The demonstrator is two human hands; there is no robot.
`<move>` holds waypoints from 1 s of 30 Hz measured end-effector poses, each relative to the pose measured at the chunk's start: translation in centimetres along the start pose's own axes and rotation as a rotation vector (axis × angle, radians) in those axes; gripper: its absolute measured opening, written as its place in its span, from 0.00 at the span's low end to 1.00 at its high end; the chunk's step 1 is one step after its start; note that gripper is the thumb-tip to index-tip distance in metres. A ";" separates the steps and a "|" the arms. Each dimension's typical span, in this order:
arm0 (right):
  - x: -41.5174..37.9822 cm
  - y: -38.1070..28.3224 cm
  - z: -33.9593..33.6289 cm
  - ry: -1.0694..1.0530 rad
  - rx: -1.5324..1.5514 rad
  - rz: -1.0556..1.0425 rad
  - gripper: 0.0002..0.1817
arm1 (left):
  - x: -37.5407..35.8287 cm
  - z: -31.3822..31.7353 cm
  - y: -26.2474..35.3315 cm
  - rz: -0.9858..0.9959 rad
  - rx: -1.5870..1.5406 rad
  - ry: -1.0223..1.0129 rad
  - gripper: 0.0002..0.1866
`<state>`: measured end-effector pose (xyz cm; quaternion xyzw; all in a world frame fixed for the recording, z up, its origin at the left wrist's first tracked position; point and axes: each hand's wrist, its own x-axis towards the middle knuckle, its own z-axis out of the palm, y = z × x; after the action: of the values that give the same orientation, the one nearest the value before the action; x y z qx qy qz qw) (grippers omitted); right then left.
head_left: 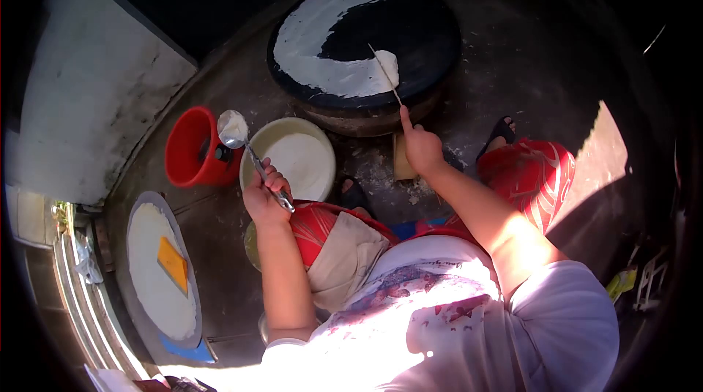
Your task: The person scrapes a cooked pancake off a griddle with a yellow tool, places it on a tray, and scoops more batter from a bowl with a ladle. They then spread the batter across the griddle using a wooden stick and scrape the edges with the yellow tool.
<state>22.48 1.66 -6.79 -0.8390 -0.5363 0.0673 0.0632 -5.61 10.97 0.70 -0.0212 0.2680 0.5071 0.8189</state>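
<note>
My left hand (265,193) is closed around the handle of a metal ladle (255,158), whose bowl holds white batter. The ladle hangs over the gap between a red bucket (179,150) and a pale bowl of batter (328,144). My right hand (423,150) grips a thin spreader (393,86), index finger stretched along it. The spreader's blade, seen nearly edge-on, touches a thick blob of batter on a round black griddle (428,37). A wide curved band of white batter (304,48) coats the griddle's left and front part.
To the left, a large white round sheet (150,267) lies on a grey disc, with a yellow-orange flat piece (173,264) on top. Something blue (192,352) shows beneath it. A whitish wall (95,84) stands behind the red bucket. My knees are close to the bowl and griddle.
</note>
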 end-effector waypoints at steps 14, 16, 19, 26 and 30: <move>1.4 4.4 -0.8 0.028 0.717 0.291 0.31 | 0.9 1.0 -1.6 0.042 0.059 0.025 0.16; 0.1 3.5 0.5 0.110 0.665 0.113 0.30 | 1.1 1.2 -1.7 0.022 0.047 0.021 0.16; -0.9 6.2 1.0 0.249 0.223 -0.111 0.29 | 1.3 1.2 -1.8 -0.011 0.028 0.022 0.17; 3.6 11.3 -0.8 0.362 0.462 0.185 0.26 | 1.8 1.2 -1.9 -0.006 -0.008 0.041 0.20; 0.9 11.5 -1.7 0.246 0.203 -0.205 0.27 | 2.2 1.4 -2.0 -0.002 -0.043 0.055 0.20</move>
<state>33.44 -2.36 -7.20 -0.7711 -0.5977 0.0110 0.2190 -2.57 12.18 0.42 -0.0531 0.2795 0.5111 0.8111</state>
